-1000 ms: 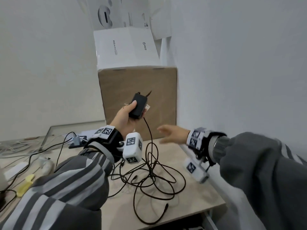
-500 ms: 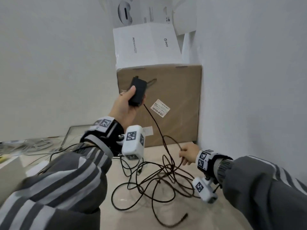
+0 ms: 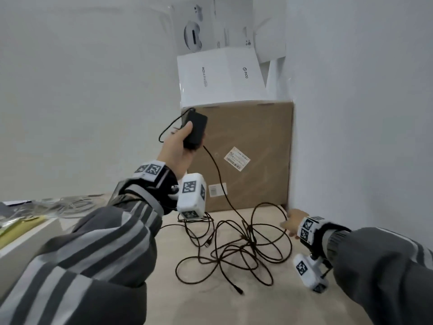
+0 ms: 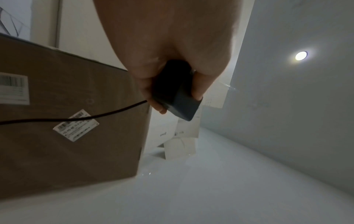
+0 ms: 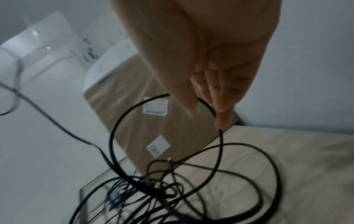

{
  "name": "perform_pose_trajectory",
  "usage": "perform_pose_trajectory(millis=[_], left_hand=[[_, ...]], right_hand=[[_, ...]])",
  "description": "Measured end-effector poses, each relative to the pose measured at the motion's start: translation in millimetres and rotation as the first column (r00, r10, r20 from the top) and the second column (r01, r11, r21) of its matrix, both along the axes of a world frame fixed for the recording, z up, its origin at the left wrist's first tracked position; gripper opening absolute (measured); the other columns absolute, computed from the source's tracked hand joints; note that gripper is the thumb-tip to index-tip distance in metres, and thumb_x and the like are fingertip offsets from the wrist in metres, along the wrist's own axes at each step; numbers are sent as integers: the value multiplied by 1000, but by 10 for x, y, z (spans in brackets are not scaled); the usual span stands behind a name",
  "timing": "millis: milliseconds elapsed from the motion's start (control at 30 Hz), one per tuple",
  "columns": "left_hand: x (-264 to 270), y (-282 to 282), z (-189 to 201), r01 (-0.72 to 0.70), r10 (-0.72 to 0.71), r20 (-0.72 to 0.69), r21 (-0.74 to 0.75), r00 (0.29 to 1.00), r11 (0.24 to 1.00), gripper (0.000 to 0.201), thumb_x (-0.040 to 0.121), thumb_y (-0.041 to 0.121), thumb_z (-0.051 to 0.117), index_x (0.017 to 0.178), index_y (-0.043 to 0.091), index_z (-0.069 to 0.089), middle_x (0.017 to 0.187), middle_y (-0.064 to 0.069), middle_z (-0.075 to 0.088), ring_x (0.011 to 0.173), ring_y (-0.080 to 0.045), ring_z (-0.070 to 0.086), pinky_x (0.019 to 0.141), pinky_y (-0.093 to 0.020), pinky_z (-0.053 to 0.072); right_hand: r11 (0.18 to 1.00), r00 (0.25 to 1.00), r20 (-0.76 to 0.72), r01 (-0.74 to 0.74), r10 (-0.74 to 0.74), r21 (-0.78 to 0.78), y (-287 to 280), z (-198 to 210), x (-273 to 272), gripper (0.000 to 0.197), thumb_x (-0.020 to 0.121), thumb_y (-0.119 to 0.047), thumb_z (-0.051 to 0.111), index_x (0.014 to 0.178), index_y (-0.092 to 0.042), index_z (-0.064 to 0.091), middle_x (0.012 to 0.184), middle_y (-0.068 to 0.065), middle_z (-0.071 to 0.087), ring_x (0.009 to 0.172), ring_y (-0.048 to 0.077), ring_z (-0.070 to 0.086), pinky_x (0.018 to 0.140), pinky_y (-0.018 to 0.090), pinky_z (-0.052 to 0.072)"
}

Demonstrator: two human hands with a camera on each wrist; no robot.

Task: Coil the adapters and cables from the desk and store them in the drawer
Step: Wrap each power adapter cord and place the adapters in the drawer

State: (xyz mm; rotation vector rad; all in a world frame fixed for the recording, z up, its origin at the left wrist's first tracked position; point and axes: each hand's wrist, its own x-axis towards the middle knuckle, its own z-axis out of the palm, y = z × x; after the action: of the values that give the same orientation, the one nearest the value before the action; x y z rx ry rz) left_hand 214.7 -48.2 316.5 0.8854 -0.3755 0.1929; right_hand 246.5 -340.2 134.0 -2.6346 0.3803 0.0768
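Note:
My left hand [image 3: 187, 137] is raised in front of the cardboard box and grips a black power adapter [image 3: 196, 130]. The left wrist view shows thumb and fingers curled round the adapter [image 4: 173, 84]. Its thin black cable [image 3: 218, 179] hangs down to a loose tangle [image 3: 234, 252] on the beige desk [image 3: 269, 301]. My right hand [image 3: 287, 222] is low at the tangle's right side, near the wall. In the right wrist view the right hand [image 5: 206, 115] pinches one raised cable loop [image 5: 116, 128] between thumb and fingers. No drawer is in view.
A brown cardboard box [image 3: 253, 127] stands in the desk's back corner with white boxes [image 3: 220, 78] stacked on top. The wall [image 3: 363, 137] runs close along the right. At far left lie pale cables [image 3: 70, 202] and a white box [image 3: 25, 238].
My right hand dropped from mid-air to the tangle, took hold of a cable loop and drew it rightwards. My left hand lifted the adapter higher.

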Motion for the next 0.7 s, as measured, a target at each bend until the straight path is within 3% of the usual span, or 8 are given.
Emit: perform_pose_trajectory(millis=[67, 167, 267, 333, 433, 533, 633, 700], left_hand=[[-107, -132, 45, 55, -55, 20, 26, 998, 998, 20, 98, 12, 48, 113, 1, 55, 107, -15, 63, 89, -26, 62, 67, -25, 56], [-272, -250, 180, 98, -100, 55, 33, 993, 995, 21, 99, 12, 47, 116, 1, 51, 106, -15, 63, 86, -27, 63, 70, -25, 56], [-403, -289, 318, 110, -112, 90, 30, 990, 993, 32, 98, 11, 49, 128, 1, 42, 105, -18, 63, 81, -28, 67, 66, -27, 57], [-469, -279, 373, 112, -111, 98, 0, 989, 994, 41, 97, 12, 52, 134, 4, 36, 107, -19, 63, 78, -28, 69, 64, -28, 56], [-564, -200, 409, 102, -105, 109, 31, 988, 994, 36, 98, 13, 50, 131, 1, 42, 110, -18, 61, 81, -26, 68, 67, -26, 56], [-594, -76, 364, 65, -71, 100, 59, 992, 996, 39, 98, 13, 50, 133, -3, 44, 108, -15, 62, 86, -25, 64, 69, -25, 55], [-566, 78, 213, 9, -11, 35, 39, 999, 999, 46, 97, 11, 52, 138, -4, 39, 109, -16, 60, 88, -25, 61, 69, -26, 55], [-523, 129, 90, -11, 11, -21, 38, 1000, 999, 49, 96, 12, 54, 140, -4, 36, 113, -18, 59, 88, -26, 61, 68, -27, 55]], right_hand=[[989, 985, 101, -133, 140, -70, 141, 42, -89, 63, 85, -30, 63, 140, -10, 40, 138, 12, 49, 125, 26, 49, 103, 30, 41], [893, 875, 180, -444, 449, -68, 528, 226, -312, 70, 86, -27, 67, 146, -20, 33, 154, 5, 26, 140, 18, 28, 111, 24, 23], [800, 786, 166, -598, 596, -42, 853, 342, -496, 67, 87, -22, 65, 146, -20, 35, 155, -2, 20, 125, 14, 39, 106, 23, 29], [766, 747, 213, -642, 630, -15, 967, 356, -588, 54, 89, -24, 63, 139, -16, 46, 146, -4, 36, 107, 6, 40, 98, 22, 35], [794, 740, 365, -608, 565, 3, 995, 413, -616, 18, 93, -25, 55, 102, -16, 69, 103, 0, 68, 81, 13, 59, 70, 18, 44], [850, 782, 523, -493, 339, 186, 875, 809, -608, 19, 96, -17, 52, 86, -14, 68, 83, 3, 69, 58, 8, 61, 52, 17, 47], [857, 635, 772, -410, 23, 311, 672, 1484, -620, 24, 94, -14, 52, 74, -19, 65, 65, 0, 65, 41, 0, 54, 45, 17, 42], [869, 611, 792, -402, 19, 289, 556, 1864, -695, 23, 93, -15, 53, 74, -20, 65, 64, -1, 65, 42, 1, 55, 46, 15, 43]])
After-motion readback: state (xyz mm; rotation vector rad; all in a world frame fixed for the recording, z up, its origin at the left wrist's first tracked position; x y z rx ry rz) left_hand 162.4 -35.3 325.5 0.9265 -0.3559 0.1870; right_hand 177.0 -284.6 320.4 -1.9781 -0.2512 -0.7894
